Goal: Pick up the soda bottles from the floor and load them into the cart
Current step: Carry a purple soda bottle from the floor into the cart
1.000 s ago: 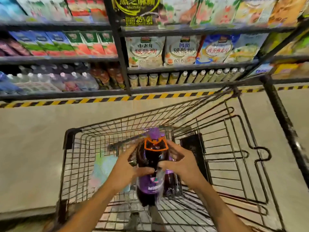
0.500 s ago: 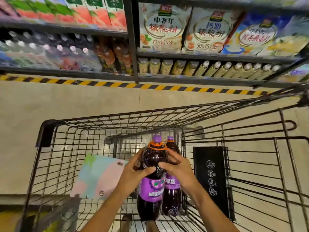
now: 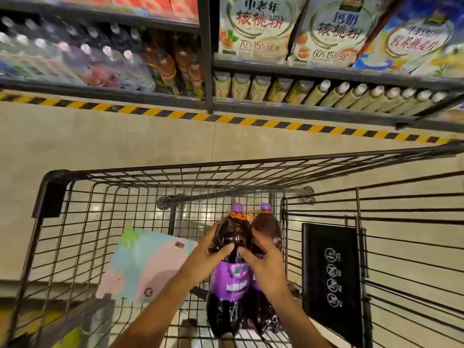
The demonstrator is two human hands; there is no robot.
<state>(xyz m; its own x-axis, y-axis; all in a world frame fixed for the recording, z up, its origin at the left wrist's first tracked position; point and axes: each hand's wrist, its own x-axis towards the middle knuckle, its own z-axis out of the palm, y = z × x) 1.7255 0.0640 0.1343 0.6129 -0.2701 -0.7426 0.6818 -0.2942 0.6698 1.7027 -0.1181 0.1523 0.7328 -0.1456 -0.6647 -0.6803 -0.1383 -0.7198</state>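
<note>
Left hand (image 3: 203,259) and right hand (image 3: 266,267) wrap their fingers (image 3: 259,238) round the front soda bottle (image 3: 232,285), upright in the cart (image 3: 175,169); a second bottle (image 3: 267,227) touches it.

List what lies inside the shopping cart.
Two purple-capped soda bottles, held by the left hand and right hand, plus a pastel card. The hands cover part of both bottles.

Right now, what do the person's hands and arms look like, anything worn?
The left hand and right hand are bare: no gloves, rings, watch or bracelet show. No sleeve is in view: the left forearm and right forearm are uncovered down to the frame's lower edge.
</note>
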